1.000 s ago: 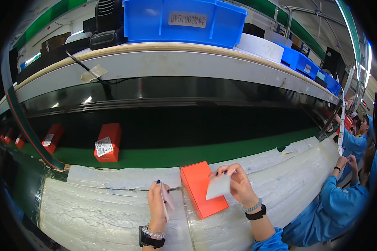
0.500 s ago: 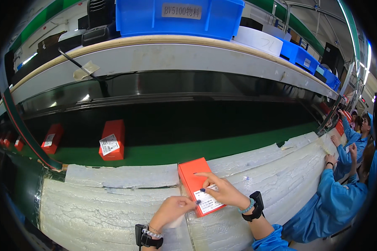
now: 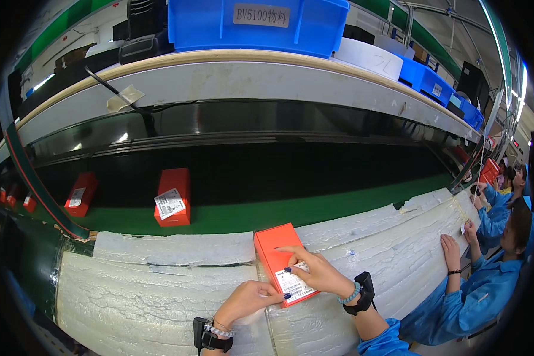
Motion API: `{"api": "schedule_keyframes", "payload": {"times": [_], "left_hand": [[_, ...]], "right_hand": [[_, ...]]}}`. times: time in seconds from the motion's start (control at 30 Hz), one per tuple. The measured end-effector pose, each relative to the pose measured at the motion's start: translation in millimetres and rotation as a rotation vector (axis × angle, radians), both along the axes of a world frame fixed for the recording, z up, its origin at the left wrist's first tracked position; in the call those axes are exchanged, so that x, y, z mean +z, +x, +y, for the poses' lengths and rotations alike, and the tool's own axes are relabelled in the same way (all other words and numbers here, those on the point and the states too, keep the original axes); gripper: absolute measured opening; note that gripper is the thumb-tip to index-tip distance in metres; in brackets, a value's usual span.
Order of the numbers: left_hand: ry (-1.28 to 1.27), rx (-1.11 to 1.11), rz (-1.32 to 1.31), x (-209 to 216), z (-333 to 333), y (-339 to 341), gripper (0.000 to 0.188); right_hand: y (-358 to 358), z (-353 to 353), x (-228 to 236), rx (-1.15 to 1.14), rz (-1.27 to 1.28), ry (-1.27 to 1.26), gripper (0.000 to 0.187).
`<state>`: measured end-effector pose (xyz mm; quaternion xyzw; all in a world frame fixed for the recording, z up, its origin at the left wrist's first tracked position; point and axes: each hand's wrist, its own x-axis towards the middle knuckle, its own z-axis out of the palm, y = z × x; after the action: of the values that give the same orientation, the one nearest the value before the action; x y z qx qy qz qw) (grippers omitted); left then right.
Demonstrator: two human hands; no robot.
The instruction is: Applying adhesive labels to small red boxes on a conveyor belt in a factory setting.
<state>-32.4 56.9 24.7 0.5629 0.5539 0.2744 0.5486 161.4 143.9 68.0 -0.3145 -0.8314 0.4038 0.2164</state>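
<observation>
A flat red box lies slightly tilted on the worktable in front of me. A white printed label sits on its near end. My left hand is at the box's near left edge, its fingers curled together and the thumb laid on the label's lower left corner. Whether anything is pinched between those fingers is hidden. Over the box from the right comes my right hand, fingers apart, the longest one stretched across the red top and another touching the label's upper edge.
Beyond the table runs a green conveyor belt carrying a labelled red box, another red box and several farther left. Above it is a shelf with blue bins. At right, co-workers in blue sleeves lean over the worktable.
My left thumb has moved down onto the label's corner. My right hand stays nearly still. The boxes on the belt have shifted right. The nearest co-worker's hands have moved apart.
</observation>
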Motion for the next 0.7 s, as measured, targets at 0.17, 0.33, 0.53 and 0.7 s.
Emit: {"api": "schedule_keyframes", "payload": {"times": [0.17,0.33,0.53,0.7], "left_hand": [[0.012,0.003,-0.007,-3,0,0,0.028],[-0.02,0.017,-0.023,-7,1,0,0.027],[-0.017,0.218,-0.035,-1,1,-11,0.041],[0.19,0.643,-0.363,5,-1,-15,0.058]], "right_hand": [[-1,-1,3,-0.005,-0.035,-0.053,0.053],[-4,-7,-8,0.005,-0.071,0.309,0.046],[-20,-29,-11,-0.07,-0.401,0.748,0.035],[-19,-16,-16,0.099,-0.289,0.715,0.034]]}}
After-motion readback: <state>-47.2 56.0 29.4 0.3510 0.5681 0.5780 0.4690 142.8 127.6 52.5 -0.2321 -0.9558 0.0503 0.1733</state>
